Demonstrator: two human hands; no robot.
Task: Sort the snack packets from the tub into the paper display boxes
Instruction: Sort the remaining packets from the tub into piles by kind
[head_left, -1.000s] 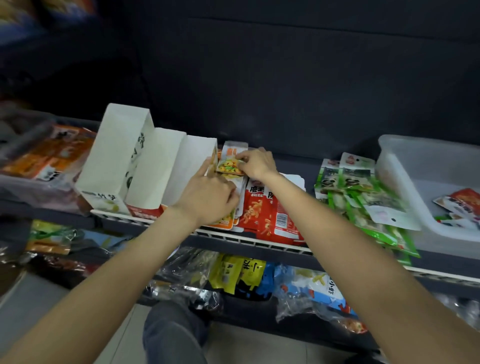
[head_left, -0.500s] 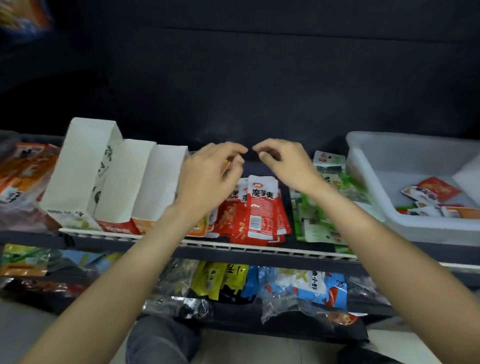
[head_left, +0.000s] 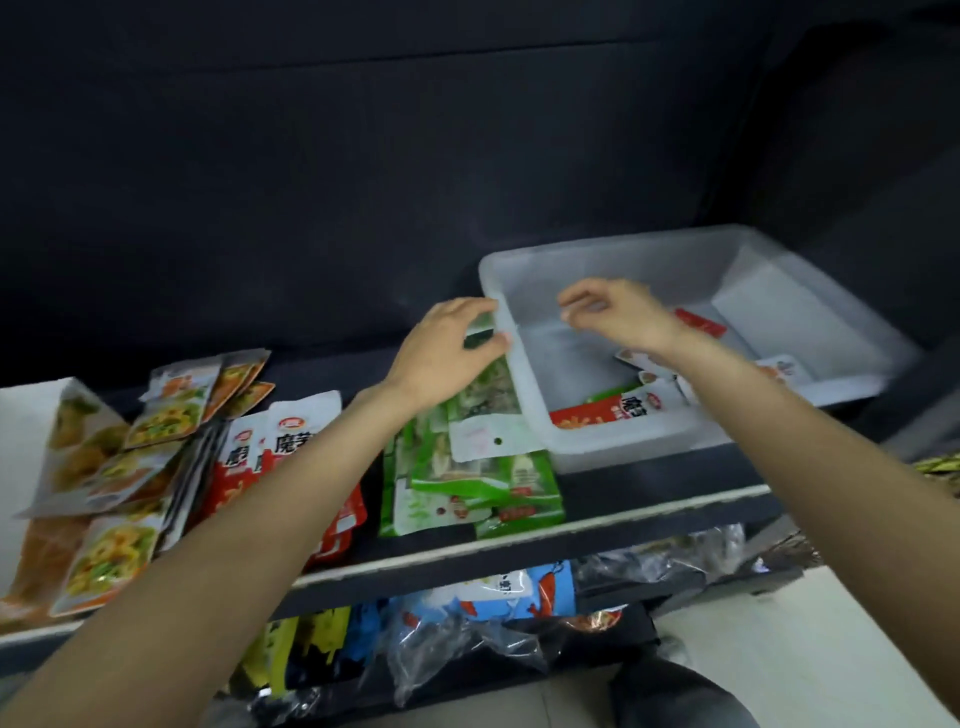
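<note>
1. Below the tub (head_left: 597, 452) and nearer than it, on the lower shelf: clear bags of blue and yellow snacks (head_left: 493, 597). No part of the coming move.
2. Left of the tub, on the same shelf: green packets (head_left: 467, 478) stacked just beside its left wall. Further left, red packets (head_left: 291, 447), then yellow-orange packets (head_left: 156, 415) fanned against a white paper box (head_left: 26, 410) at the frame's edge.
3. Inside the tub, against its near wall: a red-and-white packet (head_left: 608, 413). Flat and face up, long axis along that wall, red at the left end, white with dark characters at the right. Glossy and thin, so probably limp and slippery in a pinch.
4. Over the tub's left rim: left hand (head_left: 447, 348), fingers spread, thumb apart, holding nothing. Touching the rim or merely above it: cannot tell.
5. Over the tub's middle: right hand (head_left: 618, 312), fingers loosely curled, thumb and forefinger parted, pinching nothing. Nearer of the two hands to the red-and-white packet, with that packet below the forearm and back toward the person from the fingertips. Judged next: draw back and down, then pinch across the short axis.
6. Toward the tub's far wall: a small red packet (head_left: 698, 322) just beyond the right hand, a white packet (head_left: 779, 366) nearer the right wall, and a white sheet (head_left: 769, 312) in the far right corner. Plenty left to sort.
</note>
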